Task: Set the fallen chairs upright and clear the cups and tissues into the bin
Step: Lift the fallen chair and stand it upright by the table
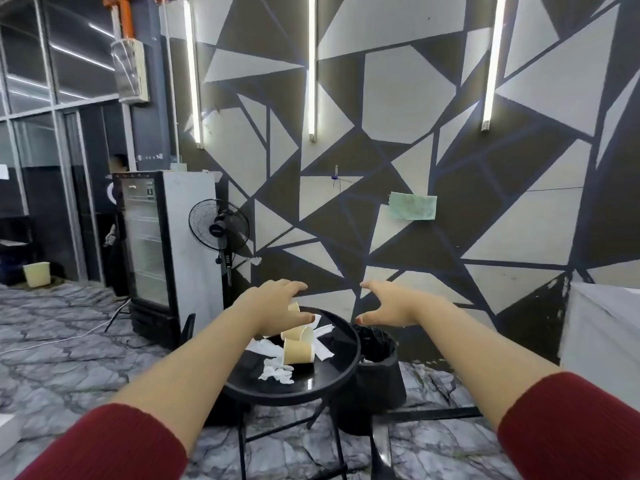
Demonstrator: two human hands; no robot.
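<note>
Tan paper cups lie tipped on their sides on the round black counter, clustered toward its far half. Crumpled white tissues are strewn around them on the same counter. A black bin stands upright just beside the counter.

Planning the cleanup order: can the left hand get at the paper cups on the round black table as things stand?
Probably yes. The left hand hovers open right above the paper cups on the round table, with only loose tissues around them and nothing covering them.
</note>
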